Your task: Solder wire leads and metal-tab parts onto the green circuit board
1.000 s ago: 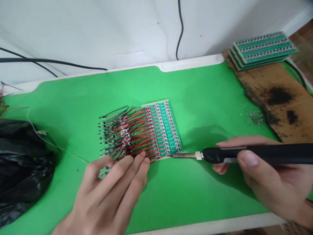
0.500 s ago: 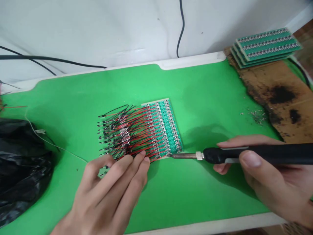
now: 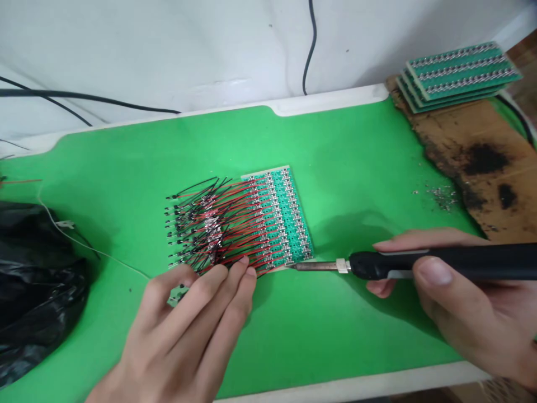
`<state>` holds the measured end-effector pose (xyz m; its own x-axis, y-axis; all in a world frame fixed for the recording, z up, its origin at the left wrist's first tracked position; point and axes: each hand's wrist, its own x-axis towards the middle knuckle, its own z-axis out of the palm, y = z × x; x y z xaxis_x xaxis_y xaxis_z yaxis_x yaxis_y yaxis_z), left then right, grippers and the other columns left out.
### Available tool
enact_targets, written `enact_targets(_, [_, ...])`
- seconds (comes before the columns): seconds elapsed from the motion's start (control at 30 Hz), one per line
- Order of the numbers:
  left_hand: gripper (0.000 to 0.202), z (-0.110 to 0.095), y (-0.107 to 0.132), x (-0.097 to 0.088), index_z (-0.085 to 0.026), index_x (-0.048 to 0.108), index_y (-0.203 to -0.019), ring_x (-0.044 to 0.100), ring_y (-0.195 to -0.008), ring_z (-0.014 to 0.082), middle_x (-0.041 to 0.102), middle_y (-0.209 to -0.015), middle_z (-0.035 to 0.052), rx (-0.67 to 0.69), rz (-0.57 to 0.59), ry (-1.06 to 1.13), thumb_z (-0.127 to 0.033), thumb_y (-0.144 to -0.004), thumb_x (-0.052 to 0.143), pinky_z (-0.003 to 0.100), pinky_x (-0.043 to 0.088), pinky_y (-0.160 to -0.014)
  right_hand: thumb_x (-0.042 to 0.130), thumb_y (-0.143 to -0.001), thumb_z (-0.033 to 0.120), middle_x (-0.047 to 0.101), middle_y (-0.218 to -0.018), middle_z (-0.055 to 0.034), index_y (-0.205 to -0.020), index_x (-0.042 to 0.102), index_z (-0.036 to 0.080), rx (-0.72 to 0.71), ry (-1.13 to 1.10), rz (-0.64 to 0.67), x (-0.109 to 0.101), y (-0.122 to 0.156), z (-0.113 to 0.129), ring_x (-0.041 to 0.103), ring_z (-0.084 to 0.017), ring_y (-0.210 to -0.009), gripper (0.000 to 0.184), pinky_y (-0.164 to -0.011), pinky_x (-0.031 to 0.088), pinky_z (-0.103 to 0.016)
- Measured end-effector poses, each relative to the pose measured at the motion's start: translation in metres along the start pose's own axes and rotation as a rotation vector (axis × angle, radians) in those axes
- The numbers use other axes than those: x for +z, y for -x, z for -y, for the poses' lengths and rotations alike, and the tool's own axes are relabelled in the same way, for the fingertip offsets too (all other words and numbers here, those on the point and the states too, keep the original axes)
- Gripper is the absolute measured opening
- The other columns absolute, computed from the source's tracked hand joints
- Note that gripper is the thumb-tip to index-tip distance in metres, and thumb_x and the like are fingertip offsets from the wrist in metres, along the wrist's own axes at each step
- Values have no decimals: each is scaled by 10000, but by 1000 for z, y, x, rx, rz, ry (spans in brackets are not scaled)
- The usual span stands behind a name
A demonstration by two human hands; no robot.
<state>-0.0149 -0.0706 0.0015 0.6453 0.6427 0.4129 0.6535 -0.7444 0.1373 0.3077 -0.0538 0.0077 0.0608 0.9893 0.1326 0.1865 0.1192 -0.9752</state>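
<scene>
In my right hand (image 3: 457, 296) is a black-handled soldering iron (image 3: 419, 263), held level and pointing left. Its tip rests at the near edge of a green circuit board (image 3: 300, 215) with rows of solder joints. Red wires (image 3: 251, 229) and black wires run left from the board and end in small black tips. My left hand (image 3: 197, 324) lies over the near end of the wires, its fingers pressed together on a red wire (image 3: 268, 271) that reaches the board close to the iron's tip. My left thumb is hidden.
Several similar boards (image 3: 461, 73) are stacked on scorched cardboard (image 3: 470, 134) at the back right. Solder bits (image 3: 443, 197) lie beside it. A black plastic bag (image 3: 37, 296) sits at the left, near a thin pale strand (image 3: 104, 254). A green mat (image 3: 348, 151) covers the table.
Both hands, the iron and the board stay in nearly the same place. The view has shifted very slightly.
</scene>
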Motion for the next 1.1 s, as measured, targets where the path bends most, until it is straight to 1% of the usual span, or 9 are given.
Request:
enact_targets(0.1, [337,2,1,-1,-96,788,-1313,746,-1274,285,780,-1467,115,45,0,-99,-39,-1062,571,479,590,-982,822,-1047,412,806,-672,14,-1106,923,378,-5,-21,0,-1,1,-2,741,-153,-461,122,-451,630,-171])
enact_targets(0.23, [323,7,-1,2,-114,786,-1301,738,-1289,264,800,-1431,103,77,0,-98,-45,-1086,556,466,554,-1001,830,-1031,421,807,-677,-15,-1057,929,346,-3,-31,-18,-4,4,-4,723,-173,-449,127,-419,622,-206])
enact_targets(0.33, [249,8,-8,6,-99,784,-1237,752,-1223,255,848,-1304,106,77,-39,-121,-49,-1105,578,470,533,-969,805,-1046,400,806,-691,-28,-1077,925,326,-2,-44,-26,-6,7,-9,727,-197,-463,144,-434,650,-255])
enact_targets(0.4, [160,7,-14,7,-75,777,-1179,759,-1149,251,872,-1195,116,82,-72,-131,-42,-1084,653,467,522,-927,782,-1064,376,811,-715,-35,-1094,922,313,-9,-58,-32,-7,9,-12,738,-203,-485,156,-459,667,-278])
enact_targets(0.53, [91,5,-20,7,-72,769,-1091,762,-1032,239,883,-1068,114,87,-109,-139,-18,-1018,765,458,506,-871,796,-1062,345,801,-698,-22,-1084,929,290,-34,-133,-73,-4,6,-14,736,-179,-486,145,-474,657,-249])
enact_targets(0.6, [108,6,-19,8,-77,767,-1106,769,-1029,247,883,-1077,117,99,-111,-134,-18,-1015,762,465,506,-866,819,-1049,341,798,-686,-16,-1066,933,283,-36,-178,-100,-1,3,-13,731,-168,-479,130,-459,639,-233])
enact_targets(0.77, [151,8,-18,11,-62,756,-1168,771,-1064,276,875,-1112,135,125,-118,-129,-30,-1021,743,481,525,-894,864,-1010,346,802,-683,-55,-986,933,224,-4,-253,-142,3,-7,-13,735,-186,-479,142,-433,622,-248])
enact_targets(0.9, [118,11,-20,13,-90,757,-1142,750,-1043,260,869,-1101,104,132,-110,-154,-52,-1036,723,460,540,-920,877,-997,343,792,-661,-61,-952,929,199,-10,-313,-178,3,-13,-16,730,-185,-461,160,-419,606,-238])
enact_targets(1.1, [123,7,-23,2,-139,721,-1160,728,-1077,254,848,-1160,71,97,-70,-108,-85,-1053,693,436,536,-950,946,-906,424,755,-607,-57,-838,899,165,-42,-348,-292,0,-33,-14,686,-179,-420,271,-388,568,-247])
